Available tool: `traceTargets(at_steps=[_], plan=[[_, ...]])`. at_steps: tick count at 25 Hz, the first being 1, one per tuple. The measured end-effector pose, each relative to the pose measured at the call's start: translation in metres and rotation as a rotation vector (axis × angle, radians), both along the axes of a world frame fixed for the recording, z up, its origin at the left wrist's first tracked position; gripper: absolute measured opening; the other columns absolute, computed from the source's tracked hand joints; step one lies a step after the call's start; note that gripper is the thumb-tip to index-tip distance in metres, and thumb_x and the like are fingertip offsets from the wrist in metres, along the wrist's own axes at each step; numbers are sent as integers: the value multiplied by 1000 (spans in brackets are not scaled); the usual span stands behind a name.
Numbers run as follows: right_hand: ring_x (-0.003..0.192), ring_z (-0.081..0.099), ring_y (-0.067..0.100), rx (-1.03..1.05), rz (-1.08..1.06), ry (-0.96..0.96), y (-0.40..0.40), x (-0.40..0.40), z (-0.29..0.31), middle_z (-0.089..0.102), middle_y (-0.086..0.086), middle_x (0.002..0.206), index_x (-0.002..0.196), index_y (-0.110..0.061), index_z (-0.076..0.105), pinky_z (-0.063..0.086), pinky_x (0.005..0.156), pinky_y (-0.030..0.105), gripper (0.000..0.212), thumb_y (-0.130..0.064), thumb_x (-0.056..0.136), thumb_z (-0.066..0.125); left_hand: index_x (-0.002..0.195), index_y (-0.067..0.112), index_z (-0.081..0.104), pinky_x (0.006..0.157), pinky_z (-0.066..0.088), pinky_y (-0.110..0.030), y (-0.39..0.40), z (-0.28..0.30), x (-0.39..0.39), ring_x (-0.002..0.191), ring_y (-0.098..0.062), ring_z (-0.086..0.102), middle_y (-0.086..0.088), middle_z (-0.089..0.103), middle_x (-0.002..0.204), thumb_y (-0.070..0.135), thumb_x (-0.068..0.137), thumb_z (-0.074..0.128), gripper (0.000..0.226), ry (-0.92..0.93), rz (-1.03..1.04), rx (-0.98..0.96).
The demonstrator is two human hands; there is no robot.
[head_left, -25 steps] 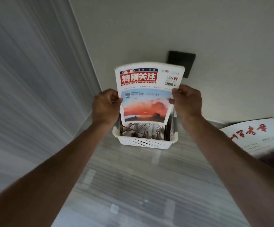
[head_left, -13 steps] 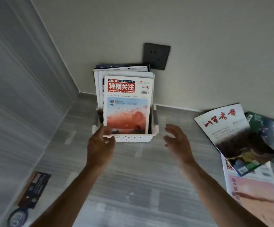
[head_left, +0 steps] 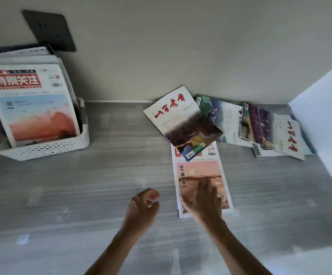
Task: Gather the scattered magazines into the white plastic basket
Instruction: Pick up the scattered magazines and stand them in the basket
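The right hand (head_left: 203, 201) lies fingers spread on the pink-cover magazine (head_left: 201, 171) flat on the bench (head_left: 111, 175), while the left hand (head_left: 143, 207) hovers just left of it, fingers loosely curled, holding nothing. More magazines (head_left: 183, 122) lie scattered far right; the white plastic basket (head_left: 48, 147), far left, holds upright ones.

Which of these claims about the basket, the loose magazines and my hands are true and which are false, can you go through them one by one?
1. The white basket holds magazines standing upright. True.
2. The right hand lies on the pink-cover magazine. True.
3. The left hand holds a magazine. False: it holds nothing.
4. No magazines remain on the floor. False: several lie by the wall.
5. The red-script magazine overlaps the pink-cover one. True.
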State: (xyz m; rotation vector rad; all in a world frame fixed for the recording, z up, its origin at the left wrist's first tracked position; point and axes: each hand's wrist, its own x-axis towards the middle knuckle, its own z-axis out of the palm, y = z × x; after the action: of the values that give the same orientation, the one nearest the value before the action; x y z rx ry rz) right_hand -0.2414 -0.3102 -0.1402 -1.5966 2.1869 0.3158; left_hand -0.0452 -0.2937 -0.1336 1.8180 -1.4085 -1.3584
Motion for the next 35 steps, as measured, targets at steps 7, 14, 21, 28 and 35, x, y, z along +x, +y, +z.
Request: traceTargets(at_steps=[7, 14, 21, 28, 35], plan=[[119, 54, 44, 6, 153, 64, 8, 10, -10, 40, 30, 141, 144, 7, 24, 53, 90, 46, 65, -34, 97, 44, 74, 30, 69, 57, 47, -13, 2, -8, -57, 65, 7, 64, 16, 72, 70, 12, 76, 66, 19, 30, 102, 115], [98, 61, 32, -125, 127, -17, 8, 10, -4, 54, 17, 121, 131, -3, 39, 50, 73, 34, 56, -40, 91, 50, 79, 24, 71, 69, 52, -33, -2, -6, -68, 75, -20, 67, -2, 73, 81, 1, 77, 64, 24, 168, 327, 230], [93, 69, 33, -111, 265, 142, 1, 33, -11, 58, 30, 124, 146, 0, 23, 58, 71, 39, 59, -16, 97, 51, 83, 21, 69, 64, 54, -36, -3, 8, -56, 73, -26, 67, -11, 74, 85, -3, 82, 63, 24, 227, 386, 168], [92, 72, 26, -151, 128, -442, 17, 52, 36, 75, 7, 106, 117, -16, 59, 55, 76, 32, 28, -25, 92, 49, 111, 17, 65, 83, 54, -36, -9, 24, -43, 95, -25, 68, -8, 72, 104, 31, 89, 66, 27, 396, 334, 354], [119, 61, 29, -37, -414, -902, 12, 62, 59, 55, 4, 140, 144, -24, 38, 55, 87, 38, 84, -26, 74, 83, 92, 10, 73, 69, 59, -27, 5, 68, 55, 82, -14, 72, -2, 78, 88, -6, 81, 58, 25, 377, 274, -79]])
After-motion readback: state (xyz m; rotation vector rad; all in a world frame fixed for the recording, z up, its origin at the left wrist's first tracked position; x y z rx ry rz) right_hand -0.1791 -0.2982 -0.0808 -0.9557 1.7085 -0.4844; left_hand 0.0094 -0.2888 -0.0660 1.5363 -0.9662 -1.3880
